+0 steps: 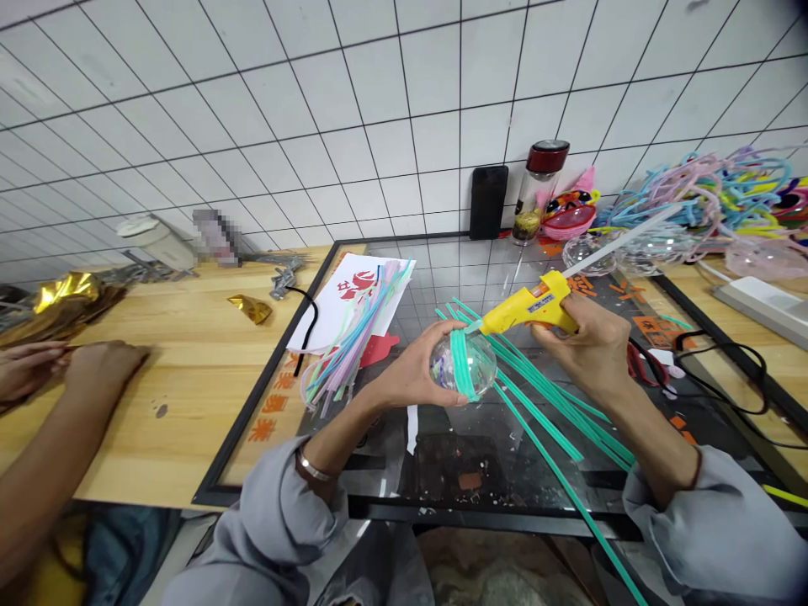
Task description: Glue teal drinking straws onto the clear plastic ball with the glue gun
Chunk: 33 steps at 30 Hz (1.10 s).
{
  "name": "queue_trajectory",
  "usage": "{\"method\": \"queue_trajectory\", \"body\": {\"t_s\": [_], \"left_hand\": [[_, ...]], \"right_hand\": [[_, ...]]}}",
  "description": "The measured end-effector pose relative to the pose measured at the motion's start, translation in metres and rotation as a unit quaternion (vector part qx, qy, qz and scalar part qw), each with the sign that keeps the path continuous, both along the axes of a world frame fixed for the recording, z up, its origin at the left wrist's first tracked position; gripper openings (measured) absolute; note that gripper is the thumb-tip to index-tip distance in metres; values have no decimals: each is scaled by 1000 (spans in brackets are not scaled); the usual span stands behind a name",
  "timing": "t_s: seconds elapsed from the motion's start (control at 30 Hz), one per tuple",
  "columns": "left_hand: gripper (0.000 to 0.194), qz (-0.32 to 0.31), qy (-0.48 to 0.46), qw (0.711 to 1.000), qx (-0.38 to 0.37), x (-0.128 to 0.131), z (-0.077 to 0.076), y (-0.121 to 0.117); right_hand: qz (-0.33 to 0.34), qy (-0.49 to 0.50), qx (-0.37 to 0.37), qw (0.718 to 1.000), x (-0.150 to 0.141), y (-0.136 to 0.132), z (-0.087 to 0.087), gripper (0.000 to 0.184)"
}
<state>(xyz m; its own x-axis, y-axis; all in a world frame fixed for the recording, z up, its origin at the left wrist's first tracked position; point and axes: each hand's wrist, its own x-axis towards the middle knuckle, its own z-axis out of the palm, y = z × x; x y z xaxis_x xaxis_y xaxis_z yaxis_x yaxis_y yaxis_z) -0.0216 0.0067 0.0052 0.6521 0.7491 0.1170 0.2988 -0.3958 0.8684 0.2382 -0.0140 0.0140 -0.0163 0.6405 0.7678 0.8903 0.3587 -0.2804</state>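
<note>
My left hand (420,370) is closed around a clear plastic ball (483,366), thumb below and fingers over the top. Green pipe cleaner strips (463,364) wrap part of the ball as a band. In my right hand (590,337) is a yellow hot glue gun (527,305), gripped by its handle. A long whitish glue stick (622,240) juts out of its back. The gun's nozzle is at the top of the ball, close to the green band; whether it touches is hard to tell. Loose green pipe cleaners (549,404) lie under and right of the ball.
Pastel pipe cleaners (359,328) lie on white paper (334,290) to the left. A phone (488,202) and glass bottle (536,194) stand by the wall. Clear balls, a tangled pipe cleaner pile (707,198), and a power strip (767,303) are right. Another person's hands (94,370) work at left.
</note>
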Motion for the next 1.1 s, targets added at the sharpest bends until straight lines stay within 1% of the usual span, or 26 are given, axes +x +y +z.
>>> {"method": "queue_trajectory", "body": {"t_s": [0.17, 0.33, 0.43, 0.5, 0.63, 0.8, 0.93, 1.1], "left_hand": [[96, -2, 0, 1000, -3, 0, 0, 0], [96, -5, -3, 1000, 0, 1, 0, 0], [96, -2, -5, 1000, 4, 1, 0, -1], [96, -1, -7, 1000, 7, 1, -1, 0], [97, -2, -11, 1000, 15, 2, -2, 1], [97, -5, -13, 1000, 21, 2, -4, 2], [98, -7, -20, 1000, 21, 2, -5, 2], [99, 1, -22, 999, 23, 3, -5, 2]], "right_hand": [[7, -12, -14, 1000, 4, 1, 3, 29], [9, -13, -5, 1000, 2, 1, 3, 28], [14, -14, -16, 1000, 2, 0, 3, 26], [12, -20, -18, 1000, 3, -1, 5, 28], [-3, -47, 17, 999, 6, -1, 9, 28], [0, -93, 69, 993, 7, 0, 17, 24], [5, -114, 70, 991, 7, 2, 20, 24], [-7, -143, 74, 987, 8, 2, 23, 24]]}}
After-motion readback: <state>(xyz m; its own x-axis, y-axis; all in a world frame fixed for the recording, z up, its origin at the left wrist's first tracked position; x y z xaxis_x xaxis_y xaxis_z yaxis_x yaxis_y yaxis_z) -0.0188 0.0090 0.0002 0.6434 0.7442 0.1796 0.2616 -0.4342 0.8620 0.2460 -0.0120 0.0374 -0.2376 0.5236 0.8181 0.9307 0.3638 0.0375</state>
